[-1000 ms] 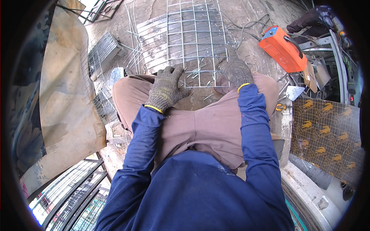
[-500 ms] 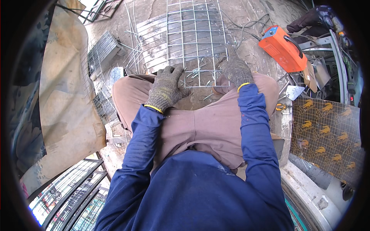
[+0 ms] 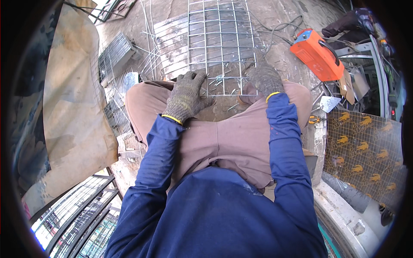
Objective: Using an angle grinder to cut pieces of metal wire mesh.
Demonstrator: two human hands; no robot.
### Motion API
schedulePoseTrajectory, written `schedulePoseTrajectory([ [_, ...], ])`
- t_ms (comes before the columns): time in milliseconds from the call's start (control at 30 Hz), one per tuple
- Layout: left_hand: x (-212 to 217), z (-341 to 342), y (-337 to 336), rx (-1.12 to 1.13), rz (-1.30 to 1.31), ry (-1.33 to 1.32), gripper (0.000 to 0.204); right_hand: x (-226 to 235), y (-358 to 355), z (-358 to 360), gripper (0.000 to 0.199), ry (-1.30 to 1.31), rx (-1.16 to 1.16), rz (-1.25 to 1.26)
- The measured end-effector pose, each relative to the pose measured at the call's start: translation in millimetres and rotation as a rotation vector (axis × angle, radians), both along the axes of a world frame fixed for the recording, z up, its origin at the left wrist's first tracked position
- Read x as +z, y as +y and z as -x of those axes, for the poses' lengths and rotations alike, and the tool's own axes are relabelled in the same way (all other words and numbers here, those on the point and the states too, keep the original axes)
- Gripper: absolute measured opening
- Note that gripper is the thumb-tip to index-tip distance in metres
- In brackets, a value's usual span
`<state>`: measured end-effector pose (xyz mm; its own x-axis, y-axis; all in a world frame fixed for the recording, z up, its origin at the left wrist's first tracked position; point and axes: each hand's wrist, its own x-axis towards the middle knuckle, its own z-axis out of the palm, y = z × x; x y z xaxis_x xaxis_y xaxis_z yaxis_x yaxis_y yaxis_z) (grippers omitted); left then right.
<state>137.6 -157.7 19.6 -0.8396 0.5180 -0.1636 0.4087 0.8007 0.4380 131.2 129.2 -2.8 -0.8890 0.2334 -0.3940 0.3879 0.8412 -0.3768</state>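
Observation:
A welded wire mesh panel [image 3: 223, 60] reaches from between my knees to the far side. Its near edge hangs over the ground in front of my legs. My left hand [image 3: 187, 96], in a grey-brown knitted glove with a yellow cuff, is by the panel's near left corner. Its fingers are bent, with thumb and forefinger apart and nothing seen between them. At the panel's right edge is my gloved right hand [image 3: 266, 77], its thumb side over the wires and its fingers pointing forward, partly hidden. Short cut wire pieces [image 3: 219, 79] lie under the mesh.
A dark metal sheet [image 3: 172, 45] lies beneath the mesh. At right stand an orange portable machine [image 3: 316, 56] with a cable [image 3: 279, 28] and a patterned board [image 3: 363, 150]. Left are a metal box [image 3: 115, 52], long rods [image 3: 148, 38] and a stained brown sheet [image 3: 73, 94].
The view has shifted very slightly. The mesh's near edge sits a little farther from me. Both hands stay in nearly the same places.

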Motion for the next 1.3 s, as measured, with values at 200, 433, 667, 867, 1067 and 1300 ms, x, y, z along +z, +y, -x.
schedulePoseTrajectory([
  [200, -2.3, 2.2, -2.2, -0.006, -0.014, 0.005, 0.085, 18.5, -5.3, -3.3, 0.09, -0.026, 0.162, -0.063],
  [433, 1.4, 3.5, -2.0, 0.001, -0.023, -0.03, 0.075, 6.2, -2.5, -3.9, 0.089, 0.067, 0.007, -0.01],
  [667, 4.8, 2.3, -0.8, -0.013, -0.018, -0.04, 0.073, 3.4, 1.3, -5.9, 0.084, 0.082, -0.004, 0.016],
  [867, 7.3, 3.2, -1.3, -0.018, 0.003, -0.037, 0.076, -10.9, 5.6, -3.7, 0.085, 0.1, 0.042, -0.064],
  [1067, 6.8, 3.9, -0.2, -0.022, -0.004, -0.042, 0.076, -2.7, 4.2, -6.2, 0.085, 0.096, 0.036, -0.02],
  [1300, 8.0, 3.0, -1.1, -0.043, 0.012, -0.017, 0.076, 11.0, -3.3, -8.1, 0.086, 0.056, -0.008, -0.007],
])
